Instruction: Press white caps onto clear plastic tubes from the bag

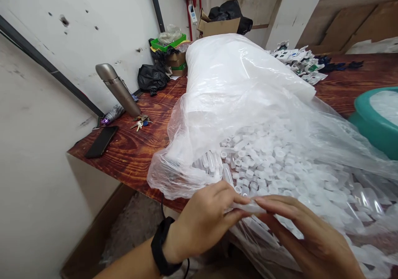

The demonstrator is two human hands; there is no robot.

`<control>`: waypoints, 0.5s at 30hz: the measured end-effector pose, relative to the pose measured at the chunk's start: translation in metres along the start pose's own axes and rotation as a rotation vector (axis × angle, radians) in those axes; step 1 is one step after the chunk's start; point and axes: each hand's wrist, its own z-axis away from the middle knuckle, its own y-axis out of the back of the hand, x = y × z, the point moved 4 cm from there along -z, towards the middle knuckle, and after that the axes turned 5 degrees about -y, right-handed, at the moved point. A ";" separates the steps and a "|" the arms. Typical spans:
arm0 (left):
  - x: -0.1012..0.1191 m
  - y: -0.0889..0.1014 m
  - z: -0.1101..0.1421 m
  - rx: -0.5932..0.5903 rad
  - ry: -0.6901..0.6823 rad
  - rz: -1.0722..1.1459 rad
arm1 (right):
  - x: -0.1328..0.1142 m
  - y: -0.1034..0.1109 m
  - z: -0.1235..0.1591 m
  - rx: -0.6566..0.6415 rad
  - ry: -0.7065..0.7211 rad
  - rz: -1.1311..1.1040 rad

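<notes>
Between my two hands is a small translucent plastic tube [248,207], held level above the front of the table. My left hand [208,214], with a black band on its wrist, pinches the tube's left end. The fingertips of my right hand [306,229] close on its right end. Just beyond lies a heap of small translucent plastic caps [276,163], spread on clear plastic sheeting. Several clear tubes [211,161] lie at the left of the heap, partly under the sheeting. My fingers hide part of the held piece.
A large full white plastic bag [224,67] stands behind the heap. To the left are a steel flask [118,89], keys [141,122] and a phone [102,141]. A green basin [373,121] is at right; white clip-like parts [298,61] lie at the back.
</notes>
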 end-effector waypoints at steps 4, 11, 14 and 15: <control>0.007 -0.004 0.009 0.009 -0.091 -0.111 | -0.001 -0.003 0.010 0.008 -0.050 0.113; 0.004 -0.009 0.017 -0.030 0.054 0.080 | -0.016 0.001 0.009 -0.077 0.107 0.211; 0.003 -0.009 0.020 -0.030 0.112 0.119 | -0.015 -0.004 0.013 -0.168 0.086 0.189; 0.003 -0.009 0.021 -0.034 0.114 0.138 | -0.014 -0.006 0.015 -0.194 0.077 0.179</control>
